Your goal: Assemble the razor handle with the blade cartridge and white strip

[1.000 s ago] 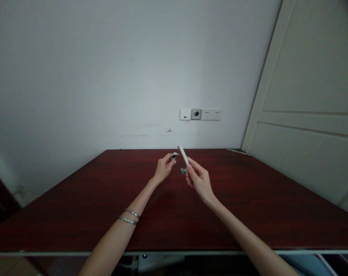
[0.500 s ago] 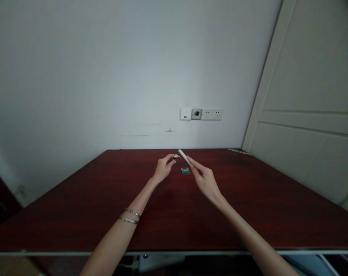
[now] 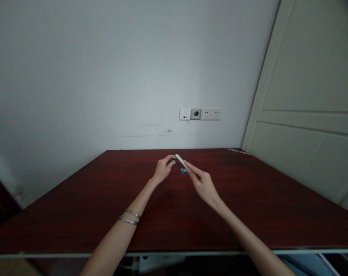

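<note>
My right hand [image 3: 202, 184] pinches a thin white stick-like object [image 3: 181, 160] that points up and to the left. Its far tip meets my left hand [image 3: 163, 170], whose fingers are closed on a small dark piece [image 3: 173, 158] too small to name. Both hands hover over the middle of a dark red wooden table [image 3: 110, 207]. A small clear packet with a green-blue content [image 3: 184, 171] lies on the table just under the white object. Two thin metal bangles [image 3: 129, 216] sit on my left forearm.
A white wall stands behind the table, with a row of wall sockets [image 3: 200, 114] above the far edge. A pale panelled door [image 3: 309, 115] rises along the right side. The table's near edge has a light strip [image 3: 191, 253].
The white object has tilted lower and swung left, so its tip now meets my left hand. My right hand moved slightly left over the packet. My left hand barely shifted.
</note>
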Demonstrator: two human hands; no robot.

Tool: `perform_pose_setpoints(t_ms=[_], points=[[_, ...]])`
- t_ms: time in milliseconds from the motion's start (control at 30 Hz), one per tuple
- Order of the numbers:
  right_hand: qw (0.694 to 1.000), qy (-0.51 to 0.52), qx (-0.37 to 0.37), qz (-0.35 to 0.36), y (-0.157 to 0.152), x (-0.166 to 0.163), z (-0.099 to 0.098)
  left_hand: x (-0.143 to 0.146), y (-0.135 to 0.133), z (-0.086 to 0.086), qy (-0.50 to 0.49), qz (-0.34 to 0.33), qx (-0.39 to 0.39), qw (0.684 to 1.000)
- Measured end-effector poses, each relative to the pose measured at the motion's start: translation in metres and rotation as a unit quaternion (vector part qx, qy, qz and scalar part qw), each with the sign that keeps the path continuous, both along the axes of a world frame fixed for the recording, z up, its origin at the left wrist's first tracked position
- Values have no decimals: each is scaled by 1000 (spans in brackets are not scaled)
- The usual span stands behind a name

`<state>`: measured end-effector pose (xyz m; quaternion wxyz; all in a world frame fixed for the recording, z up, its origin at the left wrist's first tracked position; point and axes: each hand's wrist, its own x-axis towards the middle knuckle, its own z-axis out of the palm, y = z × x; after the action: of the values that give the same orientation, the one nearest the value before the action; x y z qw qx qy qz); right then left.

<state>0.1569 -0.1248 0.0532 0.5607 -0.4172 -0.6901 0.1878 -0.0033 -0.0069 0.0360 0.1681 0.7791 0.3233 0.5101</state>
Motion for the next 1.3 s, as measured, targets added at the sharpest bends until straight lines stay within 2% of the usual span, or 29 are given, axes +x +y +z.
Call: perform_pose_setpoints(t_ms=[67,200,333,467,600,733,867,1000,1167,1300], points=[[1000,13,-1,-13,1,0,-1,0,0,0,1,-4,-1,1000],[999,-21,-3,30,1,-1,-1,1,-2,1,13,6,-4,1000],[1000,9,5,-4,2,0,1,0,-2,0,4,3,3,1000],[999,-28,-4,26,0,1,1,0,-1,-1,5,4,8,1000],[1000,7,-4,-10,0,2,0,0,-3,1,2,10,-2,1000],[1000,-8,-14,19,2,3,-1,1,-4,0,10,6,-6,1000],[1000,15,-3,-7,0,1,-1,0,-3,-1,13,3,-7,1000],[1000,-10,-15,26,-3,-2,-2,0,-2,-2,18,1,3,1000],[999,22,-12,-21,3,2,-5,-1,-1,-3,21,5,4,1000],[1000,-3,-19,17,4,3,-6,-1,1,-5,16,0,12,1000]])
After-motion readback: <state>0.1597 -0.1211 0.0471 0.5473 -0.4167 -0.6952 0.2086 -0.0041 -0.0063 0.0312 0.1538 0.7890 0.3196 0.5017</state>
